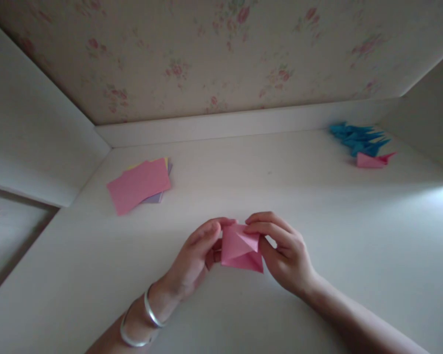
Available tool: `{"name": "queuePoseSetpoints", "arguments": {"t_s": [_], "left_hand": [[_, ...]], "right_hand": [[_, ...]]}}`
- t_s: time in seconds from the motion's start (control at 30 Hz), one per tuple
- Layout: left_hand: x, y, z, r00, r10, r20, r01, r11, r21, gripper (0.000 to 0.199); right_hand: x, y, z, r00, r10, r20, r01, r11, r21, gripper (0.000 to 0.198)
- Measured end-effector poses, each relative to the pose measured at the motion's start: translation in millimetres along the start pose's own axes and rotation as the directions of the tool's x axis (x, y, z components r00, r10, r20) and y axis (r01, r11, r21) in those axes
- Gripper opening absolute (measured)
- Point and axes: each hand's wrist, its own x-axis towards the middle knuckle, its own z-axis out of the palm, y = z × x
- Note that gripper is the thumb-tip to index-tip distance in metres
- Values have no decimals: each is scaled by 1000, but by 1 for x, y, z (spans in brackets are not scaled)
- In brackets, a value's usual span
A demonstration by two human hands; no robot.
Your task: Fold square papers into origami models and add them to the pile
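Note:
A small piece of pink origami paper [239,246], folded into a layered square with a raised flap, is held between my two hands above the white tabletop. My left hand [201,246] grips its left edge, with the thumb in front and some fingers behind the paper. On the opposite side, my right hand [284,250] pinches the upper right corner, where the flap lifts. The fingertips behind the paper are partly hidden. Two silver bangles [153,307] circle my left wrist.
At the left lies a stack of paper sheets [140,184], pink on top with yellow and purple edges showing. Several blue folded paper figures [360,138] and one pink folded figure [371,160] sit at the back right. A flowered wall [192,64] rises behind the white table [221,172].

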Motion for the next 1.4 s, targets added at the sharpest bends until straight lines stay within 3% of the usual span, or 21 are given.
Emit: {"name": "queuePoseSetpoints", "arguments": {"t_s": [0.1,0.17,0.3,0.57,0.73,0.97,1.13,1.23,1.4], "left_hand": [[4,-2,2,992,-30,-127,36,998,52,30],[6,-1,1,988,-48,-148,58,996,66,31],[6,1,-1,989,-67,-130,75,995,63,34],[6,1,-4,992,-97,-79,96,995,-15,31],[6,1,-3,990,-101,-97,97,994,-49,32],[5,2,0,995,-83,-57,82,997,-17,26],[3,3,1,995,-95,-3,95,992,78,28],[3,3,1,994,-105,1,104,988,116,28],[4,1,0,995,-101,13,98,984,148,27]], "right_hand": [[0,-1,0,999,-33,26,33,999,-14,35],[1,-2,1,998,-61,33,62,998,-31,36],[2,-1,2,998,-56,24,57,997,-43,35],[0,2,4,985,163,50,-165,986,27,35],[-1,3,5,968,242,66,-243,970,10,32],[-2,4,5,971,230,69,-233,972,33,35],[-5,9,7,942,329,74,-328,944,-17,48],[-7,12,4,956,286,66,-279,954,-106,51],[-10,10,-1,997,40,63,-21,960,-280,52]]}}
